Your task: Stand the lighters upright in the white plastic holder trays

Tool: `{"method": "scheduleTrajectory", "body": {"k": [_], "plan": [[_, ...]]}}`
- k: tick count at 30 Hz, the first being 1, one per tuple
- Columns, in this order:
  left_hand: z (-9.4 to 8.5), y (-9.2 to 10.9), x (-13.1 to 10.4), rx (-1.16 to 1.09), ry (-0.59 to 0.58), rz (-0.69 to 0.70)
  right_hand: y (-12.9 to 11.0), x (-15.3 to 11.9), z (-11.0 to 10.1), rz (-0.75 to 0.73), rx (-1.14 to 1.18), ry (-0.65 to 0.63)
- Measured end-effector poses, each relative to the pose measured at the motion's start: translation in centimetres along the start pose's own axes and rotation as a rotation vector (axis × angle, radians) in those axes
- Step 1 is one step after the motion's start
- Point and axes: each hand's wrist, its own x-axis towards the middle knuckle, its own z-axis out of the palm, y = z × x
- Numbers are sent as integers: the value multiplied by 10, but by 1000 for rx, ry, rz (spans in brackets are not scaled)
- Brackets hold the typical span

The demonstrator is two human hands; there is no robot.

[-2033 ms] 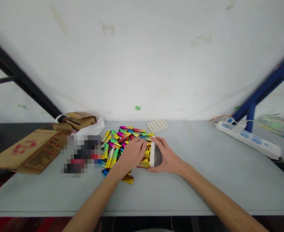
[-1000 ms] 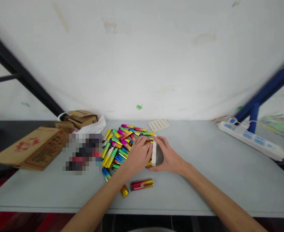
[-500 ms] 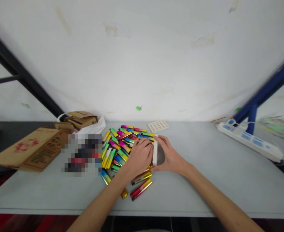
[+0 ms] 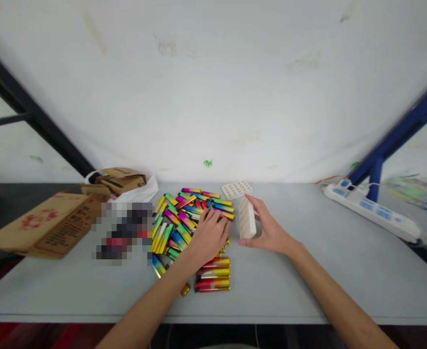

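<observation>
Many shiny multicoloured lighters [image 4: 179, 241] lie in a loose pile at the middle of the table. My left hand [image 4: 210, 232] rests palm down over the right side of the pile, its fingers apart and touching the lighters there. Below it, several lighters [image 4: 213, 285] lie side by side with their ends roughly even. To the right, my right hand [image 4: 266, 228] grips a white tray with small compartments [image 4: 247, 218] by its ends, between thumb and fingers. The tray stands tilted on its side, its pocketed face towards the pile.
Behind the pile lies a flat white grid with holes [image 4: 237, 189]. A cardboard box [image 4: 64, 223] and a white plastic bag [image 4: 140, 192] are at the left. At the right is a white power strip [image 4: 371, 212]. A white wall [image 4: 213, 87] rises behind the table.
My right hand has moved right with the tray, away from the left hand, and turned it so the compartments show. The lighters at the front have been straightened into line.
</observation>
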Motion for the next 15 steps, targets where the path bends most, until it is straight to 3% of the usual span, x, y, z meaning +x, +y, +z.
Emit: {"method": "scheduleTrajectory", "body": {"k": [5,9,12,15], "plan": [[0,-1,-1,-40,20,-13,25,2,-22,90,-66,129],[-4,-4,1,-78,59,-20,64,4,-40,97,-222,358],[-8,-8,12,-49,77,-30,89,4,-49,120,-363,393],[-6,-14,37,29,13,-46,104,1,-52,280,-494,374]]}}
